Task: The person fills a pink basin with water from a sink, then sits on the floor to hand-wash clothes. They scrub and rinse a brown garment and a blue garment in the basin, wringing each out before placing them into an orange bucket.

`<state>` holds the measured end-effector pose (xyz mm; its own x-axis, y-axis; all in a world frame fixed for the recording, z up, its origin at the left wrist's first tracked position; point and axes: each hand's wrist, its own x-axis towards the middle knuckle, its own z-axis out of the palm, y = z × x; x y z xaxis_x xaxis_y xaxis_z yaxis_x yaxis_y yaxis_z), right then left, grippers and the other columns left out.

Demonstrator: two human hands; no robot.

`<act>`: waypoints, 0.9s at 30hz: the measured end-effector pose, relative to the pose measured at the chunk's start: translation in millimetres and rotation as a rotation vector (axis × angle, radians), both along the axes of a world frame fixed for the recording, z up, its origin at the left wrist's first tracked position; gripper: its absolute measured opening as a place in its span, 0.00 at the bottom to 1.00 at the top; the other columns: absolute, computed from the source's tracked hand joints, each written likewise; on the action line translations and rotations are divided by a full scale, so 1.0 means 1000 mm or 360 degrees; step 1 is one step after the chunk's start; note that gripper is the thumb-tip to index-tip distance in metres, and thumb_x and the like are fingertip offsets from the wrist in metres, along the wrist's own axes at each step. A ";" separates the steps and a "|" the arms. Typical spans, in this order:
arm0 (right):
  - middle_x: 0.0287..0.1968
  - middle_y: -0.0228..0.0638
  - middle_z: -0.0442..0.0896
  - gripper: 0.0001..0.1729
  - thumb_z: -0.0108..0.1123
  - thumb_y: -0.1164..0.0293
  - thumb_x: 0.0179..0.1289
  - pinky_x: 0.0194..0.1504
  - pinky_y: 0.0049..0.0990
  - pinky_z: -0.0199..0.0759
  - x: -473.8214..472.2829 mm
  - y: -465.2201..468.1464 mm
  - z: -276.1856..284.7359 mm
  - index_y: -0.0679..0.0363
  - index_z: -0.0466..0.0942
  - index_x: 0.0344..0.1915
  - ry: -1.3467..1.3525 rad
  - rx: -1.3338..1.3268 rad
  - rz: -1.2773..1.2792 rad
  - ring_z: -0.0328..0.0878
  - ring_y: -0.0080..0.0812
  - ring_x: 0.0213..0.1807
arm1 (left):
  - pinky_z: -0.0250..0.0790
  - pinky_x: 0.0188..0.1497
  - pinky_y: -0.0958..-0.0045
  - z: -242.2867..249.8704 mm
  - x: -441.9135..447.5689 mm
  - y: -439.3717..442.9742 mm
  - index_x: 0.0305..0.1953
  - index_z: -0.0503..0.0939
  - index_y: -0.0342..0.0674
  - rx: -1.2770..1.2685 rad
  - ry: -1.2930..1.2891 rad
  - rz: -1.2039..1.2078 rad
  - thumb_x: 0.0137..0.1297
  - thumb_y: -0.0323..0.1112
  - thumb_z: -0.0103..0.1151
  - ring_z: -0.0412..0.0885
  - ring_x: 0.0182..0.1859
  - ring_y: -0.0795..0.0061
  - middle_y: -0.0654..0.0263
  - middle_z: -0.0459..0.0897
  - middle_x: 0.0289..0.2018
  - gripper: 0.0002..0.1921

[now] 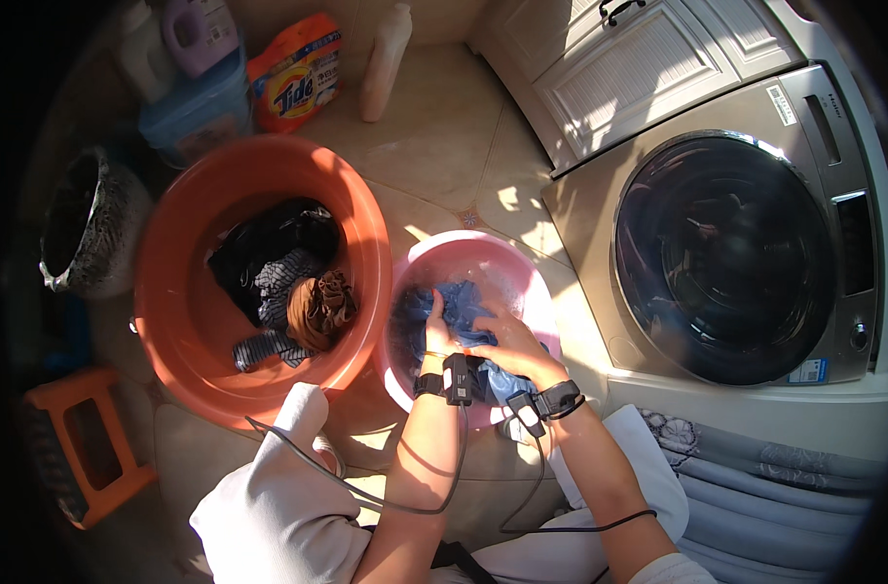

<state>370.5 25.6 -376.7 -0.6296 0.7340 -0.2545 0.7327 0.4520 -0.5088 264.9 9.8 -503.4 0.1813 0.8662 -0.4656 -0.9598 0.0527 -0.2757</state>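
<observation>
A pink plastic basin [539,281] with water and suds stands on the floor before me, blue cloth [455,306] bunched inside it. On the left side of that cloth is my left hand [438,332], thumb up and gripping it. My right hand [513,339] grips the same cloth from the right, its fingertips partly hidden by cloth and water. Lighter blue fabric [506,383] lies beneath my right wrist. To the left, a larger orange plastic tub [174,292] holds black cloth [269,233], striped cloth [265,350] and a brown bunched garment [316,314].
Behind the tub stand a Tide detergent bag [294,77], a blue plastic container [196,109] and a bottle [385,66]. An orange stool [108,445] is at lower left. The washing machine [721,255] stands right, beside a grey curtain [772,489]. Cables trail from both wrists.
</observation>
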 end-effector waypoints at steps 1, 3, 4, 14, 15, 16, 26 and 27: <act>0.56 0.49 0.70 0.20 0.68 0.62 0.52 0.58 0.40 0.65 -0.001 -0.003 0.007 0.61 0.79 0.43 -0.0020 -0.0161 -0.0125 0.69 0.51 0.58 | 0.72 0.54 0.58 0.007 -0.001 -0.001 0.51 0.76 0.39 0.0006 -0.0032 -0.0013 0.67 0.61 0.48 0.80 0.49 0.59 0.58 0.82 0.48 0.29; 0.55 0.48 0.70 0.21 0.66 0.59 0.54 0.57 0.40 0.65 -0.002 -0.006 0.018 0.62 0.79 0.43 -0.0032 -0.0397 -0.0317 0.69 0.51 0.57 | 0.72 0.54 0.59 0.018 -0.004 -0.003 0.51 0.76 0.38 -0.0003 -0.0086 -0.0030 0.66 0.60 0.50 0.80 0.48 0.59 0.58 0.82 0.48 0.29; 0.54 0.47 0.72 0.20 0.65 0.58 0.56 0.55 0.40 0.65 -0.002 -0.011 0.022 0.62 0.79 0.42 -0.0030 -0.0302 -0.0377 0.71 0.51 0.56 | 0.72 0.53 0.61 0.023 -0.002 -0.002 0.52 0.76 0.39 0.0006 -0.0053 -0.0046 0.65 0.60 0.52 0.81 0.46 0.59 0.58 0.83 0.45 0.29; 0.38 0.51 0.78 0.24 0.65 0.55 0.58 0.42 0.39 0.69 -0.022 -0.023 0.024 0.69 0.78 0.38 0.0003 0.0253 -0.0622 0.77 0.53 0.40 | 0.75 0.44 0.66 0.022 0.022 0.011 0.47 0.77 0.38 0.0064 -0.0346 0.0128 0.69 0.44 0.50 0.80 0.37 0.64 0.59 0.83 0.37 0.16; 0.42 0.52 0.78 0.24 0.63 0.54 0.59 0.43 0.41 0.70 -0.024 -0.023 0.025 0.68 0.78 0.36 -0.0069 0.0217 -0.0634 0.77 0.54 0.42 | 0.75 0.44 0.66 0.017 0.024 0.010 0.45 0.77 0.38 0.0020 -0.0292 0.0101 0.68 0.42 0.50 0.81 0.37 0.64 0.60 0.83 0.36 0.15; 0.45 0.53 0.78 0.25 0.61 0.52 0.60 0.44 0.43 0.70 -0.025 -0.021 0.025 0.67 0.79 0.35 -0.0159 0.0172 -0.0671 0.77 0.56 0.44 | 0.75 0.44 0.65 0.013 0.025 0.010 0.43 0.78 0.37 -0.0022 -0.0237 0.0074 0.67 0.41 0.50 0.81 0.37 0.64 0.60 0.83 0.35 0.14; 0.38 0.50 0.84 0.30 0.55 0.48 0.63 0.47 0.38 0.69 -0.004 0.034 -0.026 0.68 0.82 0.39 0.0000 -0.0520 -0.1426 0.81 0.45 0.43 | 0.73 0.52 0.57 0.016 0.027 -0.002 0.42 0.80 0.38 -0.0340 0.0107 -0.0068 0.61 0.39 0.51 0.82 0.45 0.59 0.59 0.84 0.42 0.14; 0.37 0.45 0.85 0.29 0.56 0.49 0.63 0.47 0.35 0.68 0.001 0.043 -0.035 0.69 0.82 0.38 0.0199 -0.0684 -0.1620 0.80 0.39 0.41 | 0.69 0.55 0.54 0.018 0.023 -0.006 0.46 0.78 0.39 -0.0312 0.0035 -0.0127 0.62 0.44 0.52 0.81 0.49 0.59 0.59 0.83 0.45 0.17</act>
